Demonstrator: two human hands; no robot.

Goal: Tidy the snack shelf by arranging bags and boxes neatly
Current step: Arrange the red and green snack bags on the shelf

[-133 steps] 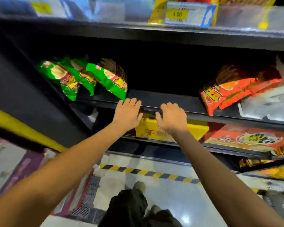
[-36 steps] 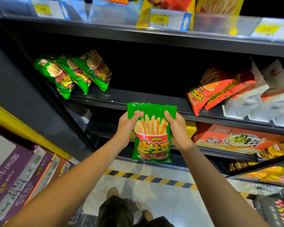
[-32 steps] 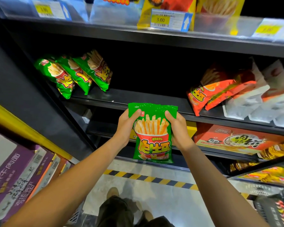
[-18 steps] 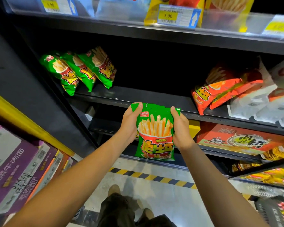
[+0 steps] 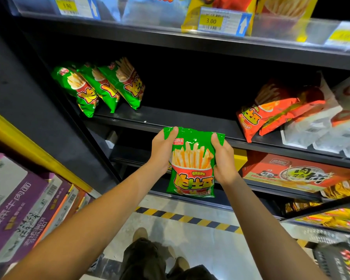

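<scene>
Both hands, left hand [image 5: 162, 151] and right hand [image 5: 222, 161], grip the green fries bag [image 5: 192, 170] (upright) near the shelf [image 5: 190, 122] front edge.

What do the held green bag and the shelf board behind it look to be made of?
Green bag: thin glossy plastic film, judging by its sheen and the crinkles where both hands grip it. Shelf board: likely dark painted metal, given its thin, flat edge and matte finish, though not certain.
</scene>
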